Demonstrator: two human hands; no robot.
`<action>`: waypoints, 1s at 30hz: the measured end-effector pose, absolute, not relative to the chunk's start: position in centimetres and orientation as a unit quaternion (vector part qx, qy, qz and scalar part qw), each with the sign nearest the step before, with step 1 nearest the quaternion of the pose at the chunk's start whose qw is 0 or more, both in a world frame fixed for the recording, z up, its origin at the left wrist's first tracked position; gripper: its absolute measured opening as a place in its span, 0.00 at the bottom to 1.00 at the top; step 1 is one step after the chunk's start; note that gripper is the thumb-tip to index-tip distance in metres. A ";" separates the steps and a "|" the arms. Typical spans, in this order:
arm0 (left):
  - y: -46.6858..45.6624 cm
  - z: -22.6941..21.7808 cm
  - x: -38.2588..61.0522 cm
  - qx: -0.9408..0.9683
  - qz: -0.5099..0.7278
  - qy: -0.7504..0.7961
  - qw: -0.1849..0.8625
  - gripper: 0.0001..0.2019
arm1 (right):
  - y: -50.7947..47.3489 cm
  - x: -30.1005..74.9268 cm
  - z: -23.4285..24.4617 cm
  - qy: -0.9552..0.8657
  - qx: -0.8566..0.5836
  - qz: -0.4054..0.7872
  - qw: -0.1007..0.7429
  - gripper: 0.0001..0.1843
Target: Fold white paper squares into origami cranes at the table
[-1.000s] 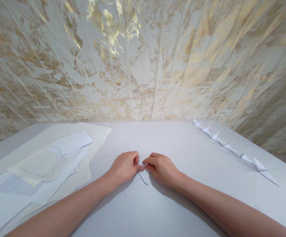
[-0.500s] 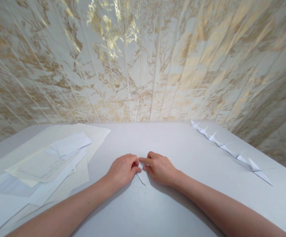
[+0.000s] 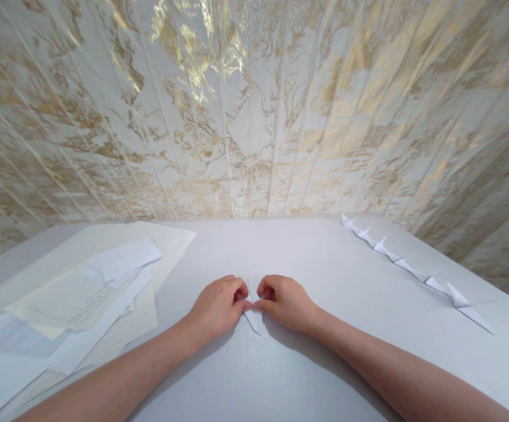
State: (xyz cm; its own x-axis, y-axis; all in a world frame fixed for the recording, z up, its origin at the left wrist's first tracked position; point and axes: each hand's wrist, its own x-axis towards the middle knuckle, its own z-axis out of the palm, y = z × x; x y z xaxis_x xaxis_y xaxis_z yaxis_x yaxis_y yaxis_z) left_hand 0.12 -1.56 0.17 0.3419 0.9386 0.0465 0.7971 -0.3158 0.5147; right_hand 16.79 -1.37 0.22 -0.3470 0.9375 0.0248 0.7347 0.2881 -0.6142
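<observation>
A small folded piece of white paper point(image 3: 253, 318) lies on the white table point(image 3: 281, 363) between my two hands. My left hand point(image 3: 219, 306) is curled, its thumb and fingers pinching the paper's left edge. My right hand point(image 3: 286, 301) is curled too, its fingertips pressed on the paper's right edge. The hands almost touch. Most of the paper is hidden under the fingers; only a pointed tip shows toward me.
A loose pile of white and cream sheets point(image 3: 78, 293) covers the table's left side. A row of several folded white paper figures point(image 3: 406, 266) runs along the right edge. A white-and-gold marbled wall point(image 3: 254, 105) stands behind the table.
My right hand's forefinger, stretched out over the paper half a second ago, has curled back in. Both hands have closed together on the paper again.
</observation>
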 end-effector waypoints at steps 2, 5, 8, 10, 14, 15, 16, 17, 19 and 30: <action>-1.5 0.1 0.1 0.789 0.179 0.550 0.208 0.01 | -1.3 16.7 -0.1 -0.764 -0.538 0.284 0.216 0.06; -1.5 0.1 0.1 0.784 0.188 0.553 0.212 0.02 | -1.2 16.7 -0.7 -0.752 -0.531 0.306 0.241 0.04; -1.5 0.0 0.1 0.780 0.197 0.554 0.215 0.03 | -1.1 16.7 -0.9 -0.745 -0.527 0.322 0.253 0.03; -1.5 -0.1 0.1 0.779 0.204 0.553 0.216 0.03 | -1.2 16.6 -0.9 -0.739 -0.524 0.332 0.262 0.03; -1.5 -0.2 0.0 0.767 0.227 0.552 0.234 0.06 | -1.6 16.3 -0.9 -0.727 -0.507 0.357 0.296 0.06; -1.5 -0.2 0.0 0.760 0.242 0.552 0.242 0.07 | -1.6 16.2 -1.0 -0.722 -0.503 0.362 0.308 0.06; -1.5 -0.3 0.0 0.752 0.262 0.550 0.251 0.07 | -1.6 16.1 -1.0 -0.714 -0.500 0.367 0.325 0.07; -1.5 -0.3 0.1 0.743 0.287 0.545 0.263 0.07 | -1.6 16.1 -1.1 -0.704 -0.498 0.371 0.346 0.07; -1.5 -0.4 0.2 0.719 0.346 0.528 0.292 0.07 | -1.5 15.9 -1.1 -0.680 -0.495 0.371 0.395 0.06; -1.2 -0.5 0.8 0.559 0.468 0.477 0.491 0.06 | -2.0 15.9 -0.9 -0.715 -0.445 0.303 0.446 0.07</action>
